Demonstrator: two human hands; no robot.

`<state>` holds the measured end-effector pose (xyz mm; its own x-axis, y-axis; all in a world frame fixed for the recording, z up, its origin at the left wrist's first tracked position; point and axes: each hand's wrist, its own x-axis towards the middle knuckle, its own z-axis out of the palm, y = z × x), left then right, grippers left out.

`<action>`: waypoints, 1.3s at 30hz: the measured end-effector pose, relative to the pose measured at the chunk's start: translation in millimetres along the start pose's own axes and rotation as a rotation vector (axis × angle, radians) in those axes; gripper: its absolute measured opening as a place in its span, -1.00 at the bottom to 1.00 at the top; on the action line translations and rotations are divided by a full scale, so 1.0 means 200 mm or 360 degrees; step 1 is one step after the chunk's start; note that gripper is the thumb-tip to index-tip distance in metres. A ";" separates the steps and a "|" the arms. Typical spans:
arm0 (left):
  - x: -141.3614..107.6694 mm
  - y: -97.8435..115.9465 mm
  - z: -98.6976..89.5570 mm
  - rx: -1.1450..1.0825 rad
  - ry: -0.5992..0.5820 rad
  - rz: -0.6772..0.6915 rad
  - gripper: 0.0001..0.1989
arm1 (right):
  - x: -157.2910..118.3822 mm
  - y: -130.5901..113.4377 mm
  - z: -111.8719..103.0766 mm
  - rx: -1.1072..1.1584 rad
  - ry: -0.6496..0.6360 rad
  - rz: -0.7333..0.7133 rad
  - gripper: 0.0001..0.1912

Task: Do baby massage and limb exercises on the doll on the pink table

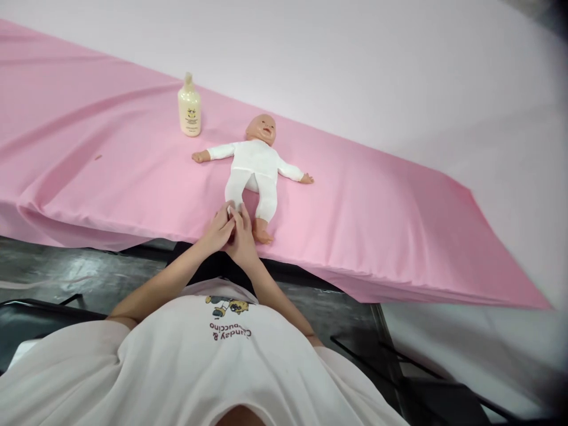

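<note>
A baby doll (pixel 255 158) in a white top and white trousers lies face up on the pink cloth (pixel 355 207), arms spread. My left hand (pixel 220 228) and my right hand (pixel 243 234) meet at the lower end of the doll's leg on the left of the picture. The fingers of both are bent around that leg's end and hide its foot. A bit of white shows between the fingertips. The doll's other foot is bare beside my right hand. A cream pump bottle (pixel 190 112) stands upright behind the doll, to the left.
The pink cloth covers a table whose front edge runs just below my hands. Black chairs (pixel 444 399) are at the lower right and lower left. A small brownish speck (pixel 98 157) lies on the cloth at the left. A pale wall (pixel 355 71) rises behind the table.
</note>
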<state>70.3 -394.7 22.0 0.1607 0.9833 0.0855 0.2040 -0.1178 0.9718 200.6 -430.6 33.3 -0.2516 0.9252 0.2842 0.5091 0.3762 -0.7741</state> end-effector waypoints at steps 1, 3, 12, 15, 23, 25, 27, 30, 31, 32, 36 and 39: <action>0.00 -0.02 0.02 -0.0060 0.0024 0.0030 -0.35 | 0.01 0.02 0.02 0.0024 0.0007 0.0016 -0.09; -0.01 -0.05 0.03 -0.0190 0.0058 0.0108 -0.35 | 0.02 0.06 0.03 0.0063 0.0082 0.0031 -0.22; 0.00 -0.04 -0.05 -0.0183 -0.0110 0.0208 -0.25 | 0.00 0.08 -0.04 0.0527 0.0321 0.0211 -0.31; -0.01 -0.02 -0.06 -0.0141 -0.0258 0.0273 -0.30 | 0.00 0.09 -0.03 0.0594 0.0314 0.0215 -0.34; 0.01 -0.04 -0.12 -0.0137 -0.0461 0.0404 -0.25 | 0.00 0.10 -0.05 0.0668 0.0145 0.0088 -0.45; 0.02 -0.04 -0.13 -0.0100 -0.0487 0.0408 -0.16 | -0.01 0.10 -0.06 0.0601 0.0117 0.0049 -0.41; 0.01 -0.03 -0.13 -0.0038 -0.0467 0.0409 -0.02 | -0.01 0.10 -0.06 0.0572 0.0128 0.0031 -0.37; 0.00 -0.02 -0.13 0.0003 -0.0406 0.0376 0.02 | -0.02 0.10 -0.06 0.0566 0.0124 0.0026 -0.33; 0.00 -0.01 -0.12 -0.0011 -0.0395 0.0359 -0.03 | -0.02 0.10 -0.06 0.0557 0.0098 0.0015 -0.32; 0.00 -0.01 -0.12 -0.0030 -0.0389 0.0347 -0.09 | -0.01 0.09 -0.07 0.0542 0.0061 0.0002 -0.30; 0.00 -0.02 -0.12 -0.0034 -0.0399 0.0370 -0.27 | 0.00 0.07 -0.08 0.0553 -0.0041 0.0006 -0.25; -0.01 -0.02 -0.12 0.0022 -0.0426 0.0390 -0.32 | 0.00 0.07 -0.07 0.0633 0.0078 0.0041 -0.39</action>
<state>46.2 -392.3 23.8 0.4534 0.8546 0.2532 0.1411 -0.3493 0.9263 219.9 -424.8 29.5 -0.1987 0.9389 0.2812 0.1541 0.3133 -0.9371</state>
